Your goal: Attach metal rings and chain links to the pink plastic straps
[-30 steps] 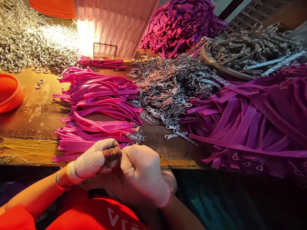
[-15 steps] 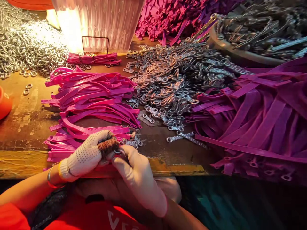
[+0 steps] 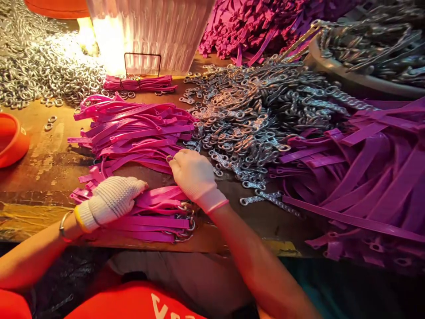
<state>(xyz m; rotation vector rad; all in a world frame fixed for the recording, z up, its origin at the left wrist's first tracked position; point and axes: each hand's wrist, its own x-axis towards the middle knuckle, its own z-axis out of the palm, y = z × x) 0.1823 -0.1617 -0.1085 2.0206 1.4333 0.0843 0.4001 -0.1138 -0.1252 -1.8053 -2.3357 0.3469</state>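
My left hand (image 3: 111, 199), in a dotted white glove, lies over the near bunch of pink straps (image 3: 159, 221). Its fingers are closed and curl downward, so whatever they grip is hidden. Metal links (image 3: 189, 221) hang at the right ends of these straps. Above and to the right, my right hand (image 3: 193, 175), gloved in plain white, reaches to the lower right edge of the larger bunch of pink straps (image 3: 139, 128). The fingers are pinched, with a small ring (image 3: 170, 158) showing at their tips.
A heap of metal links (image 3: 239, 115) lies right of centre, and loose rings (image 3: 29, 79) at far left. Purple straps (image 3: 372, 168) fill the right side. An orange bowl (image 3: 20, 141), a tied strap bundle (image 3: 139, 83), a clear ribbed container (image 3: 172, 40) and a filled basin (image 3: 352, 73) stand around.
My hands were together at the table edge around a ring and have parted. The left has come down on the near straps; the right has moved up to the larger bunch.
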